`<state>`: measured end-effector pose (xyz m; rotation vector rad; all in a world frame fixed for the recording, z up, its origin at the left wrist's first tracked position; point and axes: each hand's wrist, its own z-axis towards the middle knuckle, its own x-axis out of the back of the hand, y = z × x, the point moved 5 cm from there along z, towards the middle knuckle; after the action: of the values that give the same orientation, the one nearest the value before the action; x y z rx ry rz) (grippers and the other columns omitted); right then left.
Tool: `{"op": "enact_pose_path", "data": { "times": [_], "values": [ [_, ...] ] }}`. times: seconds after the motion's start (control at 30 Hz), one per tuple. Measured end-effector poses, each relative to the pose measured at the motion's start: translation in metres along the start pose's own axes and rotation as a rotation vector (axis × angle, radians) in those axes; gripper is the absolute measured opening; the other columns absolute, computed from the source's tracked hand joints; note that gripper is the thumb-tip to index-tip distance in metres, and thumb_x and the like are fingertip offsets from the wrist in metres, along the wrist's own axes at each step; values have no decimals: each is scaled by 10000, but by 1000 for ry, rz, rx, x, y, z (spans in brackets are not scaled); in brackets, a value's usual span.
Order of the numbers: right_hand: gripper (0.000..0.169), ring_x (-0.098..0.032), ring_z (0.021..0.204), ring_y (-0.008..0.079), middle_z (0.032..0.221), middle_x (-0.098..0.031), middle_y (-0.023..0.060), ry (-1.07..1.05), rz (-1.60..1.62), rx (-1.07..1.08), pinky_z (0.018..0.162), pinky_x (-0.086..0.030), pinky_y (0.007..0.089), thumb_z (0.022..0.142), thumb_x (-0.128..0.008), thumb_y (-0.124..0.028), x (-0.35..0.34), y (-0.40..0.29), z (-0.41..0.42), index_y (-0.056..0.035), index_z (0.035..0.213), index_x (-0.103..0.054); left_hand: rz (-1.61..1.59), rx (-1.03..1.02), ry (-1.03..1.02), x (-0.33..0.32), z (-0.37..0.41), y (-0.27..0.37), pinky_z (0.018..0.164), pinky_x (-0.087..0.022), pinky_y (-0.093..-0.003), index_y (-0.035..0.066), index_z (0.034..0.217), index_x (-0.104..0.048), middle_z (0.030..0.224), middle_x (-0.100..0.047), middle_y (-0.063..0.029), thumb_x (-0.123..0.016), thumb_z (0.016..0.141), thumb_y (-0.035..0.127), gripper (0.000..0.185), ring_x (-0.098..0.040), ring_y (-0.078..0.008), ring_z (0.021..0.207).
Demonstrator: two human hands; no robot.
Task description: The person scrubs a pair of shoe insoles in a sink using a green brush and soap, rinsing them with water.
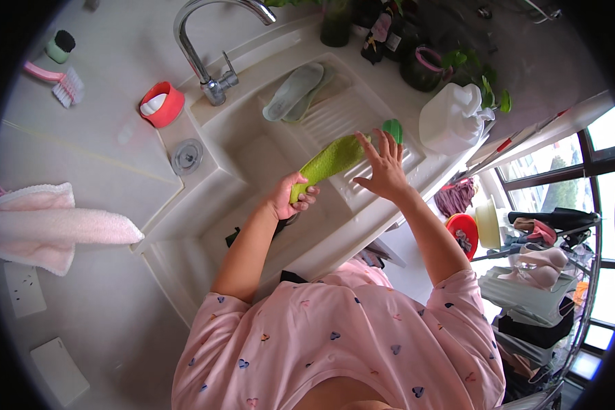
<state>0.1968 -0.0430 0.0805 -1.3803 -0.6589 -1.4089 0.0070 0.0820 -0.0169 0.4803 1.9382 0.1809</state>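
My left hand (293, 197) grips the heel end of a yellow-green shoe insole (333, 159) above the basin of a laundry sink (256, 159). The insole's other end points toward my right hand (387, 166), whose fingers are spread over the ribbed washboard (333, 119). One fingertip is close to the insole's tip; I cannot tell whether they touch. Just past the fingers is a small green object (393, 130), partly hidden and of unclear kind. Two pale grey-green insoles (294, 92) overlap at the washboard's upper end. A dark item (233, 237) in the basin is mostly hidden by my left forearm.
A chrome faucet (215, 89) rises behind the basin, beside a red soap holder (163, 105) and a drain strainer (187, 156). A white plastic jug (450, 119) stands on the right ledge. A pink towel (61, 225) hangs left; a laundry rack (594, 256) stands right.
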Motion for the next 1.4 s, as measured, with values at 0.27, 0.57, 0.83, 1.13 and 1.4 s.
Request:
{"op": "enact_pose_path", "data": {
  "times": [0.27,0.57,0.83,1.13,1.4],
  "values": [
    [730,-230,1434,409,1496,-315,231,183,-127,-314,1098,-267,636,774,-796,-364,-23,55,19,-196,1402,-466,379,-161,206,1,-10,13,828,-522,-346,41,1312,-559,1240,-647,-117,-439,964,227,413,-648,-207,1054],
    [760,-624,1036,446,1132,-618,283,76,165,-486,899,-511,500,825,-682,-271,-16,76,27,-210,1494,-327,477,-117,233,-20,19,-13,775,-563,-379,4,1270,-533,1084,-687,-167,-382,1057,220,339,-711,-280,920],
    [585,-660,914,402,1066,-656,198,158,109,-2,766,-557,473,797,-761,-278,-41,6,27,-117,1315,-542,795,-205,509,-19,35,-26,437,-365,-266,36,1035,-500,685,-497,-35,-422,1046,160,147,-444,-104,516],
    [586,-663,1008,380,1145,-653,190,60,165,-13,855,-553,468,784,-756,-337,-45,-16,23,-148,1307,-570,855,-238,519,-22,36,-8,432,-357,-275,20,1080,-505,672,-487,-35,-436,1043,193,190,-429,-102,505],
    [586,-658,1021,384,1147,-646,195,-97,170,-100,853,-553,474,801,-729,-346,-45,-28,32,-172,1329,-547,850,-320,603,-10,36,-12,403,-348,-288,35,1126,-522,648,-488,-36,-429,1042,198,205,-428,-116,470]
  ]
}}
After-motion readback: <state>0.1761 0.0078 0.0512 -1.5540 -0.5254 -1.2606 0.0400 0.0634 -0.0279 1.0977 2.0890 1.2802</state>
